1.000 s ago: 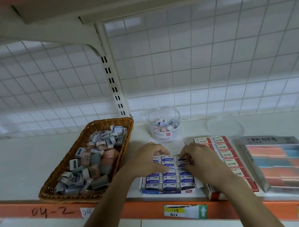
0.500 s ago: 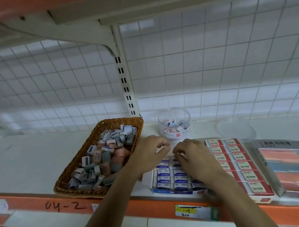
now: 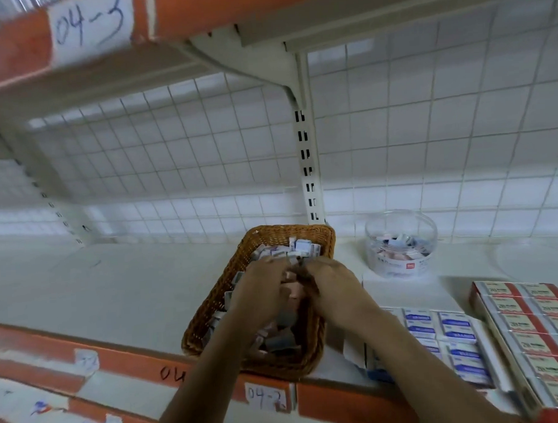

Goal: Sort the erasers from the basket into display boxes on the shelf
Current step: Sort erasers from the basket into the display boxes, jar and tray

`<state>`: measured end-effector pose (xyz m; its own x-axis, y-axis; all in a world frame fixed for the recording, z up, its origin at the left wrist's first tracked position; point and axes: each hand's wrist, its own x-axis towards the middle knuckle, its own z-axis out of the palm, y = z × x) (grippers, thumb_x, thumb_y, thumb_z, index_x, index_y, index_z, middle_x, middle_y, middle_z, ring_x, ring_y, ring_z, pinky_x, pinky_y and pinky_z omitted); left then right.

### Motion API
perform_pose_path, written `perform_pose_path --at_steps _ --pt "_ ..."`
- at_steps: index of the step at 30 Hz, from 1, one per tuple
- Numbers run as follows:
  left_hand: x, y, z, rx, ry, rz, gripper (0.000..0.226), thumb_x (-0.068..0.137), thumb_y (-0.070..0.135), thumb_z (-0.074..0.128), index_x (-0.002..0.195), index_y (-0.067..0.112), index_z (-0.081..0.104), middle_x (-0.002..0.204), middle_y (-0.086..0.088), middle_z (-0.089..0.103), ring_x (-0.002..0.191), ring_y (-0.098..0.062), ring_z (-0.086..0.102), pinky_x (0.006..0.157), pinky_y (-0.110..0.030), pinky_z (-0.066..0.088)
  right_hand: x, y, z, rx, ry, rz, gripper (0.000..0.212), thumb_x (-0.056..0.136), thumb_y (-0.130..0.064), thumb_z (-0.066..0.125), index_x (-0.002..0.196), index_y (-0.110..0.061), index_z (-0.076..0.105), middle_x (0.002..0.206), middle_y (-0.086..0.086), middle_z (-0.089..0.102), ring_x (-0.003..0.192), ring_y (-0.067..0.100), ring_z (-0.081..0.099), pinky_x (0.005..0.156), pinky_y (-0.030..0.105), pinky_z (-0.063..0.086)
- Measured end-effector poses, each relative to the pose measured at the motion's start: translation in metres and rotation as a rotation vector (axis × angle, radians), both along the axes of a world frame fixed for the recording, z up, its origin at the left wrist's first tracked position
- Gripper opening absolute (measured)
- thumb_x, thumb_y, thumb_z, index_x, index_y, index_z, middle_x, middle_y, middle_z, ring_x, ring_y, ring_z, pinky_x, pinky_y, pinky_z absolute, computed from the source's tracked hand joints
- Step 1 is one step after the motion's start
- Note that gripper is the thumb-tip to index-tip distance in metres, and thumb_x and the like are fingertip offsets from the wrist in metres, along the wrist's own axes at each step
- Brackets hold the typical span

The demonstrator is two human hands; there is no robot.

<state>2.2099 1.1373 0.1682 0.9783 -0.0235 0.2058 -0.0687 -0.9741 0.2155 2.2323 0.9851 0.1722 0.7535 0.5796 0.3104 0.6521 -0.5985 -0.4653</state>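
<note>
Both hands had left the blue-labelled display box [image 3: 449, 335], where they had been pressed half a second earlier, and were over the wicker basket [image 3: 211, 297] to its left. The left hand [image 3: 262, 288] and the right hand [image 3: 333, 285] sat side by side, almost touching, knuckles up and fingers bent down into the heap of loose erasers [image 3: 301, 247]. Blur and the backs of the hands hid the fingertips, so it could not be told whether either hand pinched an eraser or only dug among them. The basket stood on the white shelf [image 3: 115, 289] with its near end at the front edge, just above a handwritten label reading 04-2 [image 3: 265, 397]. The blue-labelled box lay just right of the basket, partly behind the right forearm, with blue-and-white erasers packed in rows. A red-labelled display box [image 3: 532, 321] lay just beside it, farther right, also filled in rows. A clear round tub [image 3: 400, 244] holding a few erasers stood behind them, near the wire grid at the back.
</note>
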Motion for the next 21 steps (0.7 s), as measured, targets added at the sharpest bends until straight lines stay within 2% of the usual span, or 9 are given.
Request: perform_pose_path --at_steps 2,4,6,8,11,13,16,19,21 --pt "0.008 0.013 -0.006 0.055 0.006 0.03 0.02 0.084 0.02 0.056 0.102 0.024 0.063 0.103 0.006 0.061 0.095 -0.015 0.056 0.076 -0.023 0.044 0.019 0.015 -0.005 -0.038 0.005 -0.071 0.021 0.091 -0.012 0.05 0.109 -0.013 0.058 0.113 0.004 0.06 0.105 0.021 0.056 0.09 0.029 0.044" --pt "0.02 0.019 -0.009 0.068 0.028 0.065 0.023 0.083 0.017 0.056 0.104 0.025 0.063 0.108 0.004 0.062 0.097 -0.018 0.057 0.079 -0.032 0.051 0.037 0.026 -0.006 -0.145 -0.022 -0.167 0.025 0.088 -0.018 0.053 0.113 -0.017 0.053 0.113 0.004 0.06 0.104 0.024 0.057 0.089 0.036 0.044" --pt "0.033 0.019 -0.01 0.102 0.078 0.096 0.015 0.085 0.018 0.055 0.097 0.021 0.063 0.107 0.0 0.062 0.098 -0.022 0.056 0.081 -0.039 0.053 0.052 0.032 -0.005 -0.281 -0.038 -0.202 0.038 0.087 -0.023 0.055 0.124 -0.02 0.047 0.12 0.004 0.059 0.11 0.026 0.055 0.09 0.036 0.041" --pt "0.05 0.019 -0.014 0.179 0.114 0.097 0.018 0.085 0.027 0.056 0.1 0.02 0.063 0.106 -0.001 0.062 0.104 -0.025 0.056 0.084 -0.043 0.053 0.061 0.037 -0.004 -0.381 -0.058 -0.195 0.045 0.088 -0.027 0.054 0.131 -0.026 0.044 0.125 0.002 0.057 0.116 0.024 0.053 0.089 0.035 0.04" --pt "0.069 0.022 -0.023 0.227 0.175 0.116 0.045 0.082 0.043 0.064 0.12 0.022 0.055 0.12 -0.002 0.059 0.116 -0.028 0.049 0.094 -0.044 0.047 0.069 0.043 -0.007 -0.445 -0.131 -0.225 0.029 0.087 -0.034 0.053 0.116 -0.03 0.058 0.114 -0.002 0.061 0.111 0.021 0.055 0.08 0.032 0.038" --pt "0.073 0.027 -0.028 0.186 0.18 0.116 0.053 0.079 0.048 0.066 0.124 0.023 0.052 0.125 -0.002 0.056 0.119 -0.027 0.047 0.096 -0.043 0.045 0.072 0.047 -0.01 -0.433 -0.166 -0.255 0.022 0.087 -0.036 0.053 0.106 -0.029 0.061 0.107 -0.003 0.063 0.105 0.019 0.057 0.079 0.032 0.037" --pt "0.069 0.03 -0.031 0.115 0.089 0.077 0.042 0.078 0.042 0.064 0.115 0.025 0.057 0.116 0.0 0.058 0.112 -0.023 0.049 0.09 -0.039 0.048 0.074 0.048 -0.012 -0.369 -0.202 -0.268 0.016 0.088 -0.034 0.052 0.099 -0.029 0.062 0.101 -0.005 0.065 0.099 0.018 0.059 0.081 0.032 0.036" --pt "0.062 0.024 -0.024 0.074 0.005 0.034 0.009 0.082 0.027 0.056 0.084 0.021 0.062 0.083 0.001 0.058 0.093 -0.024 0.058 0.073 -0.036 0.052 0.072 0.047 -0.013 -0.339 -0.219 -0.268 0.016 0.087 -0.026 0.049 0.092 -0.029 0.064 0.094 -0.006 0.067 0.092 0.016 0.061 0.081 0.03 0.032" --pt "0.06 0.021 -0.021 0.084 -0.029 0.024 0.014 0.087 0.021 0.052 0.081 0.019 0.065 0.082 -0.001 0.06 0.09 -0.024 0.058 0.069 -0.034 0.051 0.071 0.046 -0.014 -0.33 -0.212 -0.265 0.015 0.088 -0.025 0.048 0.092 -0.026 0.063 0.093 -0.005 0.067 0.092 0.017 0.061 0.083 0.03 0.033"
